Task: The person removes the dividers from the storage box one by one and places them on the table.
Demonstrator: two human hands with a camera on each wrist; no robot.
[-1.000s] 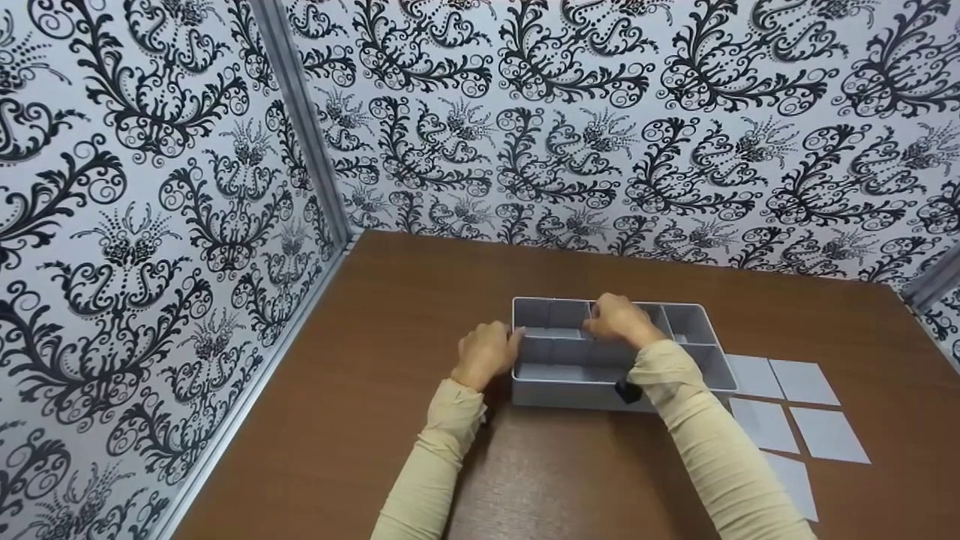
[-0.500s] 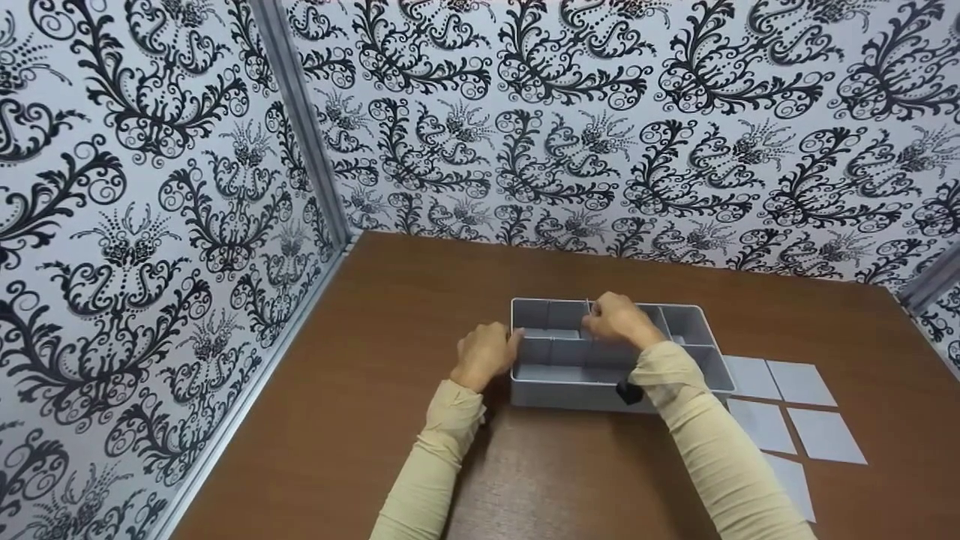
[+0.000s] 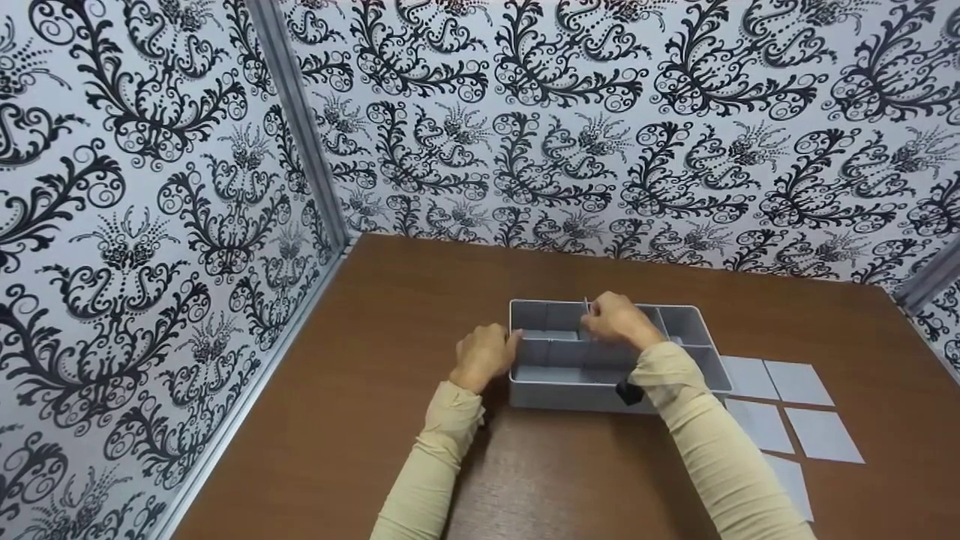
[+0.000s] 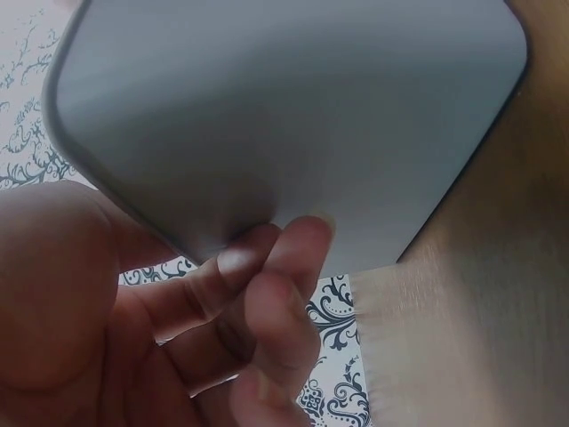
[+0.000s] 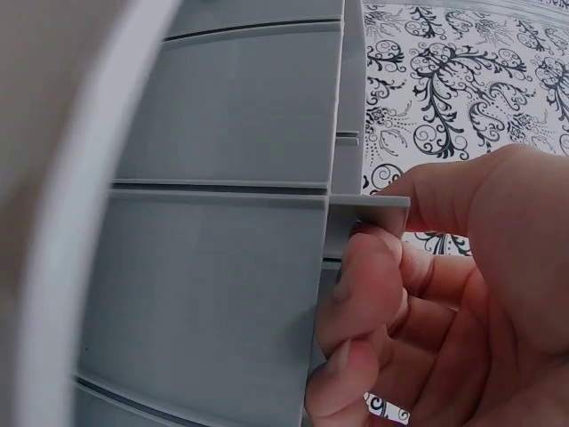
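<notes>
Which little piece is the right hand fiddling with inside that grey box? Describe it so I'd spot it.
On the brown table sits a grey divided tray. In its far row, the right hand pinches a thin grey divider panel. Unlike the seated dividers, its top edge sticks up above the rim.

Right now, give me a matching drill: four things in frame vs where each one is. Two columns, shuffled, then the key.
Things
1. left hand
2. right hand
3. grey tray
4. white squares

Places
A. flat on the table, right of the tray
B. against the tray's left outer wall
C. on the brown table, between the two hands
D. over the tray, pinching a thin grey divider

Pairs: 1-B, 2-D, 3-C, 4-A
</notes>
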